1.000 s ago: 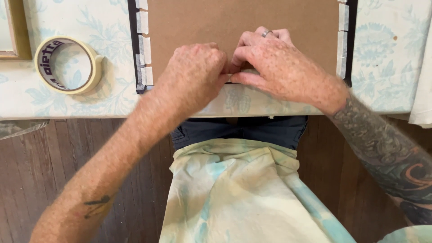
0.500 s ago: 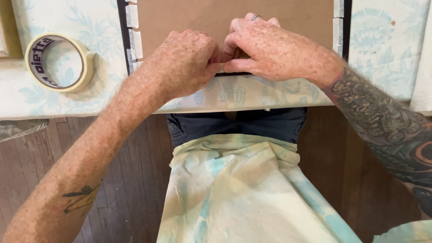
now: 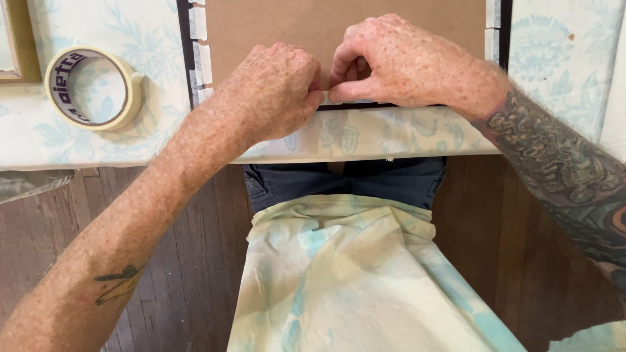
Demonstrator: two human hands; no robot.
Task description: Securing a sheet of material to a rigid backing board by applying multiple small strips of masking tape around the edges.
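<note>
- Your left hand (image 3: 274,91) sits just left of centre in the upper part of the frame, fingers curled tight into a near fist, knuckles up, pressing down at the lower edge of the brown backing board (image 3: 313,26).
- Your right hand (image 3: 404,62) is right beside it, touching it; thumb and forefinger are pinched narrow on a short strip of pale tape (image 3: 324,99) at that same lower edge.
- The board fills the top centre of the frame and lies flat inside a dark frame (image 3: 184,58), whose thin black edges show at the board's left, right and bottom sides.
- Short pieces of pale tape already cross the board's left and right edges.
- All of this rests on a table covered by a pale floral cloth (image 3: 150,39).
- A roll of masking tape (image 3: 91,88) lies flat on the cloth at the upper left, well apart from your hands.
- A tie-dyed shirt and dark trousers fill the lower centre, with dark wooden floor either side.
</note>
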